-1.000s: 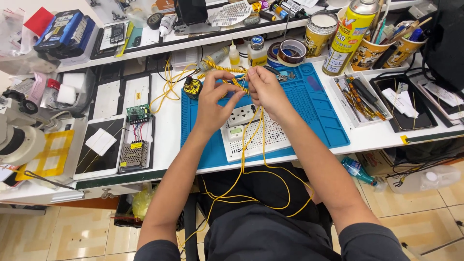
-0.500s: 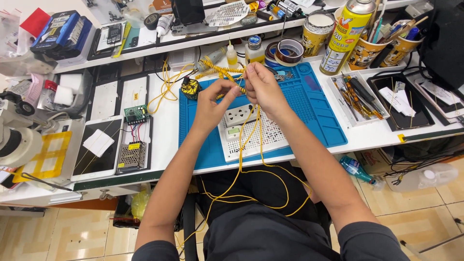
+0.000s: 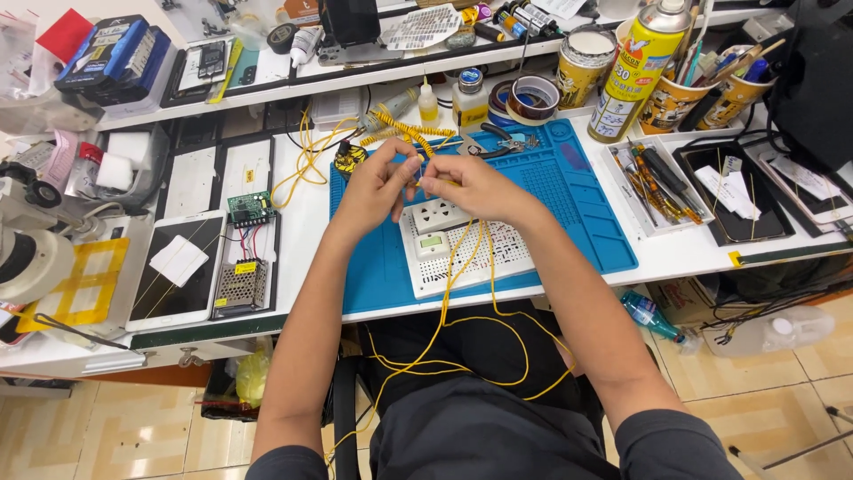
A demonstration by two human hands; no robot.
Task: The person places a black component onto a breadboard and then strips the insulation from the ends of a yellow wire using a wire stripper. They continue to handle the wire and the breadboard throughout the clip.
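My left hand [image 3: 373,185] and my right hand [image 3: 466,185] meet over the blue work mat [image 3: 577,213], both pinching a thin yellow wire [image 3: 444,284] between fingertips. The wire hangs down from my hands, crosses a white perforated board with sockets [image 3: 453,244] and loops over my lap. A coiled yellow wire [image 3: 404,131] and black pliers [image 3: 493,140] lie just beyond my hands on the mat.
A green circuit board [image 3: 251,207] and a metal power supply [image 3: 238,286] sit left of the mat. Tape rolls [image 3: 531,96], a spray can [image 3: 635,67], cups of tools [image 3: 671,98] and a tool tray [image 3: 662,182] crowd the right. A microscope [image 3: 27,249] stands far left.
Both hands have stayed together over the mat, shifting slightly toward me while working the yellow wire. Nothing else has moved.
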